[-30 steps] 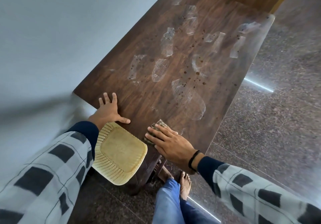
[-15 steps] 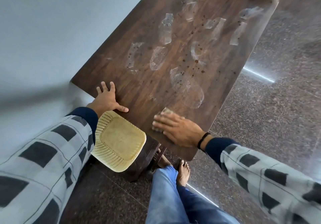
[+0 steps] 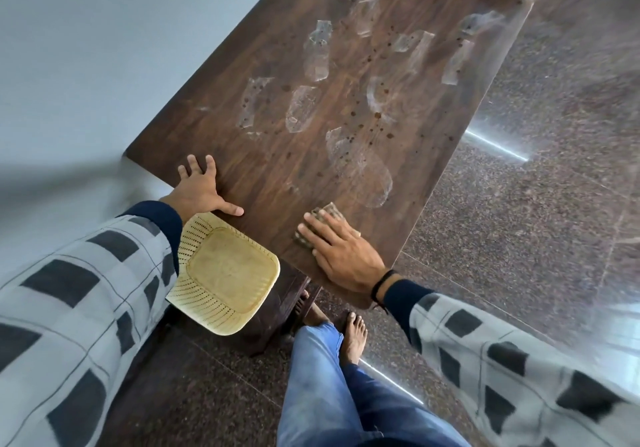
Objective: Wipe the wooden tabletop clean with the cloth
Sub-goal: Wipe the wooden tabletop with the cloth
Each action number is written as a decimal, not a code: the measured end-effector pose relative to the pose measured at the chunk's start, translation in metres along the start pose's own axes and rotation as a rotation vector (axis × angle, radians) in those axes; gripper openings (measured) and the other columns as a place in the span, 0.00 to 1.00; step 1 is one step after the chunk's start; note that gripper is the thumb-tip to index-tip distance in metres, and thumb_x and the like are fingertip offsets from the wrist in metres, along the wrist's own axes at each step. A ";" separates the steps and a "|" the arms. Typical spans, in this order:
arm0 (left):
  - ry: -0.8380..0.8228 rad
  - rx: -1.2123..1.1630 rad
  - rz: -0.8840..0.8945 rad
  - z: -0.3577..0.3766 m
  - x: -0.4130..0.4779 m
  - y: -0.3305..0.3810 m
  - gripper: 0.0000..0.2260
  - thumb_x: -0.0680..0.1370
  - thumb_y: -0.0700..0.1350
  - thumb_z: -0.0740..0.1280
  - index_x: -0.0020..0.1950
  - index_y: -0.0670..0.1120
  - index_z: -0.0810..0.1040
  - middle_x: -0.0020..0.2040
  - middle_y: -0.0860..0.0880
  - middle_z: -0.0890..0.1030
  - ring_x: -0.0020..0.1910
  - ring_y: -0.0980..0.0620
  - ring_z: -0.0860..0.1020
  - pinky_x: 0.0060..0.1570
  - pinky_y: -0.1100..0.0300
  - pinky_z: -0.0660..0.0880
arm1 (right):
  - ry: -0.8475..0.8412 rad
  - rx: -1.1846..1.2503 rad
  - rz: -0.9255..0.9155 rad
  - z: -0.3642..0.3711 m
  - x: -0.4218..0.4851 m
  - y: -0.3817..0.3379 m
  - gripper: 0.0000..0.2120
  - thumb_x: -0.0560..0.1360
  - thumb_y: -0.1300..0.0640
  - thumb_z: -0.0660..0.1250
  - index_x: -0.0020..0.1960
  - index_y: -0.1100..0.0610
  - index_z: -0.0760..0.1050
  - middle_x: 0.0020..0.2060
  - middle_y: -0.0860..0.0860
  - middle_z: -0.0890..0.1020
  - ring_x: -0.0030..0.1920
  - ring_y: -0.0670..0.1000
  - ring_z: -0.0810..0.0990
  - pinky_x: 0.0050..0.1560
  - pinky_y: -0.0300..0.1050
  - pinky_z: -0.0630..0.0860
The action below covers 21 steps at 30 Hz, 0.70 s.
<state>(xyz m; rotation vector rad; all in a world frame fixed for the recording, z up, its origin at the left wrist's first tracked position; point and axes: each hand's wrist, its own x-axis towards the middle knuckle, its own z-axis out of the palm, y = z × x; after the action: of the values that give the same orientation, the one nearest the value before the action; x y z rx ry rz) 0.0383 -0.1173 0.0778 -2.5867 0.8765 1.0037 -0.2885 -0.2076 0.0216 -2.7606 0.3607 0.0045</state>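
Observation:
A dark wooden tabletop (image 3: 277, 176) runs away from me, marked with pale smears (image 3: 360, 166) and several dark spots (image 3: 377, 115) across its middle. A small brownish cloth (image 3: 325, 216) lies on the near part of the top. My right hand (image 3: 343, 256) presses flat on the cloth with straight fingers, so most of the cloth is hidden. My left hand (image 3: 199, 190) rests flat on the near left corner of the table, fingers spread.
A cream plastic chair seat (image 3: 225, 273) sits tucked at the table's near edge, between my arms. A grey wall (image 3: 104, 48) borders the table's left side. Speckled stone floor (image 3: 536, 186) lies to the right. My bare feet (image 3: 353, 335) stand below the near edge.
My right hand has slid the cloth to the right along the near edge and a little farther onto the top. The left hand keeps its place on the corner.

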 end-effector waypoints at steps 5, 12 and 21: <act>-0.008 -0.001 0.002 0.000 -0.001 -0.001 0.65 0.62 0.66 0.78 0.80 0.50 0.33 0.79 0.41 0.31 0.78 0.37 0.35 0.74 0.36 0.51 | -0.201 -0.136 -0.475 -0.019 -0.036 0.036 0.24 0.87 0.50 0.50 0.82 0.51 0.54 0.82 0.50 0.54 0.82 0.52 0.45 0.81 0.51 0.44; -0.008 0.007 -0.008 0.000 -0.004 0.001 0.65 0.63 0.65 0.78 0.80 0.50 0.33 0.79 0.41 0.31 0.78 0.37 0.35 0.73 0.34 0.51 | -0.015 -0.050 -0.125 0.000 -0.030 0.015 0.25 0.86 0.51 0.54 0.81 0.53 0.57 0.81 0.53 0.58 0.81 0.56 0.51 0.79 0.57 0.54; -0.017 -0.005 -0.005 -0.002 -0.002 0.000 0.66 0.62 0.66 0.78 0.80 0.50 0.32 0.79 0.42 0.30 0.78 0.38 0.34 0.73 0.34 0.50 | -0.029 -0.056 -0.011 -0.011 -0.043 0.031 0.25 0.85 0.51 0.53 0.82 0.52 0.57 0.81 0.52 0.57 0.81 0.56 0.52 0.78 0.58 0.55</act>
<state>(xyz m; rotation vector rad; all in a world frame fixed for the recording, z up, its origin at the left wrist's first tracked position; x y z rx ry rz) 0.0379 -0.1168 0.0807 -2.5789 0.8645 1.0261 -0.3381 -0.2292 0.0235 -2.8144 0.3423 0.0521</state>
